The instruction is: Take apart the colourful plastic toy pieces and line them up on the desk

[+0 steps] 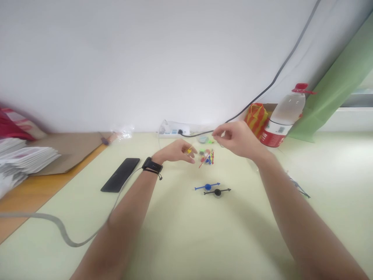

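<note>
My left hand (pixel 176 151) is raised over the table with its fingers curled round a small yellow plastic piece (pixel 189 150). Up and to the right, my right hand (pixel 234 136) is closed in a pinch; what lies between its fingertips is too small to make out. Between and below the hands is a pile of small coloured plastic parts (pixel 207 157), with red, blue and yellow arrows among them. Nearer to me, a blue arrow spinner (pixel 207 187) and a black arrow spinner (pixel 217 192) lie side by side, each an arrow across a round centre.
Against the wall stands a white power strip (pixel 171 130) with a black cable. A large red-capped bottle (pixel 281 116) is at the right. On the left lie a black phone (pixel 120 175), a grey cable (pixel 62 229), clear plastic wrap (pixel 125 133) and stacked white packets (pixel 32 159).
</note>
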Demonstrator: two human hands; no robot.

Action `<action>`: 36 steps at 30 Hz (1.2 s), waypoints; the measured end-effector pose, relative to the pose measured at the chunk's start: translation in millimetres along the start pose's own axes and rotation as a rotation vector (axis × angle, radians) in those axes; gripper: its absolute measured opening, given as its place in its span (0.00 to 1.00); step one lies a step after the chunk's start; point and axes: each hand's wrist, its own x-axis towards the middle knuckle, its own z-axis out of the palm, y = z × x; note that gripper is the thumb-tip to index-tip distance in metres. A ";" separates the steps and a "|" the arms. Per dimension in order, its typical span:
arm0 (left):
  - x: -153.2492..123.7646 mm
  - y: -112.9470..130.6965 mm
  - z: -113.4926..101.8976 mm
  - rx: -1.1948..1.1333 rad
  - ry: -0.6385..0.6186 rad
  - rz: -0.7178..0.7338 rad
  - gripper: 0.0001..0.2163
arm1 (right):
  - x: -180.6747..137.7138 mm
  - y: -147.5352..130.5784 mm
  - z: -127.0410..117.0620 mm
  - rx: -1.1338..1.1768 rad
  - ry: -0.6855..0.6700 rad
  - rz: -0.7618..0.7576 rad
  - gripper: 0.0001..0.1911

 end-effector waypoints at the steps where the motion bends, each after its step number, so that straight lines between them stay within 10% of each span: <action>1: 0.1 1.8 0.1 0.006 0.003 0.007 0.21 | 0.9 0.1 4.3 0.003 -0.024 -0.004 0.10; 29: 0.3 3.3 0.8 0.080 0.015 0.041 0.21 | 0.3 7.4 14.2 -0.079 -0.368 -0.001 0.07; 36: -1.1 -0.6 0.2 0.031 0.023 0.024 0.23 | -0.3 -1.7 12.9 -0.054 -0.177 0.021 0.03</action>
